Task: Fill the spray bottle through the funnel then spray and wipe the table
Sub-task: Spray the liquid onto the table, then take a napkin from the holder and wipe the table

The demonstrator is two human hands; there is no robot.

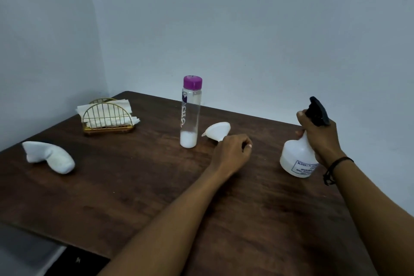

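inspection: both hands at the table, spray bottle gripped, funnel being held

the dark wooden table (139, 197) is carrying every item under review and is standing against a pale wall corner. my right hand (320, 136) is clamping around the neck of the white spray bottle (295, 157), fingers curling under its black trigger head (318, 111); the bottle is standing upright near the table's right edge, with a printed label facing me that is too blurred to read. a dark cord bracelet (333, 169) is sitting on that wrist. my left hand (233, 152) is resting mid-table with fingers curling around the spout of the white funnel (216, 131), which is lying tilted with its wide mouth pointing up and away from me. just to the left of the funnel, a tall clear bottle (190, 114) with a purple cap is standing upright, holding a small amount of white material at its base. a rolled white cloth (49, 157) is lying near the left edge, well apart from both hands. at the far left corner, a gold wire holder (107, 116) is keeping white napkins upright.
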